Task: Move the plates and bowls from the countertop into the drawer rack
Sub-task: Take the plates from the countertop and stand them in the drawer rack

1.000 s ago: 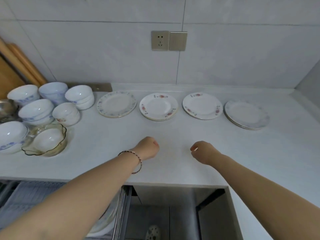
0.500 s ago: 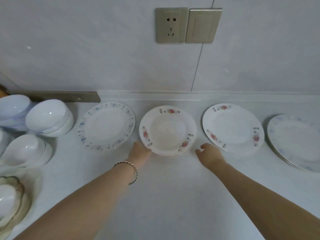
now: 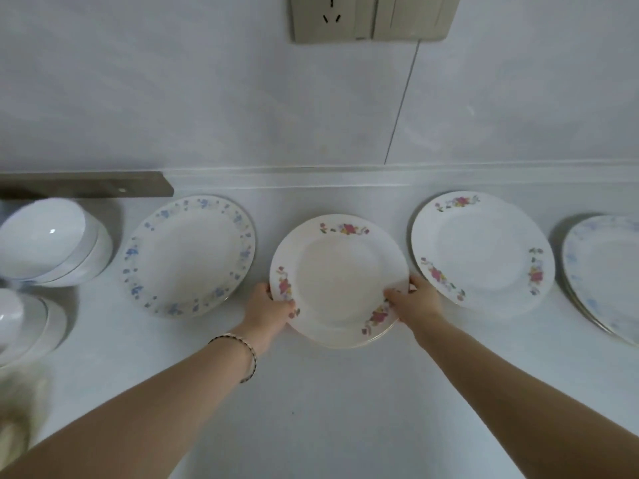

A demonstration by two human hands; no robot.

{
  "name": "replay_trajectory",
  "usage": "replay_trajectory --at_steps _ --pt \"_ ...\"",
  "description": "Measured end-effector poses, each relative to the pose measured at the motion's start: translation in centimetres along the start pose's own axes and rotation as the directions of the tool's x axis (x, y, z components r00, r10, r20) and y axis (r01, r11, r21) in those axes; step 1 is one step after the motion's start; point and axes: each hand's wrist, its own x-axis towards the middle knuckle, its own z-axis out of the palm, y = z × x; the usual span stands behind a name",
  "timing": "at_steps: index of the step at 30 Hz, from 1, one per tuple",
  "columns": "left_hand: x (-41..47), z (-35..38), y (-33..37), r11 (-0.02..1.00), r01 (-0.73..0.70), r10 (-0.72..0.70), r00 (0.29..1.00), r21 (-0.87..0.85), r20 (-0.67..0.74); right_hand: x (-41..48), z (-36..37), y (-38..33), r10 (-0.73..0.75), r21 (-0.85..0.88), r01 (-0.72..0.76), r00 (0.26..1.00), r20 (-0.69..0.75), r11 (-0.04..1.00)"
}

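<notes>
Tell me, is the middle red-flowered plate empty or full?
Empty. The red-flowered plate shows a bare white centre; the left hand and right hand hold only its near rim.

Two hands hold the middle plate [image 3: 337, 281], which has red flowers on it. The left hand [image 3: 268, 314] grips its left edge and the right hand [image 3: 416, 304] grips its right edge, with the thumbs on top of the rim. Just left of the left hand lies a blue-flower plate [image 3: 188, 255], and past that sit white bowls [image 3: 48, 243]. Just right of the right hand lies another flower plate [image 3: 482, 250]. A bracelet [image 3: 250, 357] is on the left wrist.
</notes>
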Motion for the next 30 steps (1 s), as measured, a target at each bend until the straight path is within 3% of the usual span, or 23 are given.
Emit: replay_trajectory --at_steps 8,12,18,30 --pt "-9.2 0.6 -3.1 0.999 0.004 -0.007 0.997 0.033 0.083 -6.7 -5.2 5.3 -0.041 -0.01 0.041 0.999 -0.034 0.999" --pt "-16.6 0.2 -5.5 0.995 -0.02 0.026 0.998 -0.093 0.065 -12.3 -7.9 6.8 -0.142 -0.049 0.142 0.99 -0.004 0.989" --pt "-27.1 -0.6 -13.1 0.963 0.07 -0.054 0.996 -0.259 0.068 -21.7 -10.9 11.6 -0.235 -0.129 0.244 0.969 0.081 0.961" --pt "-36.3 -13.6 -29.2 0.961 0.142 -0.16 0.985 -0.236 -0.058 -37.8 -0.2 21.4 -0.186 -0.194 0.24 0.948 0.258 0.951"
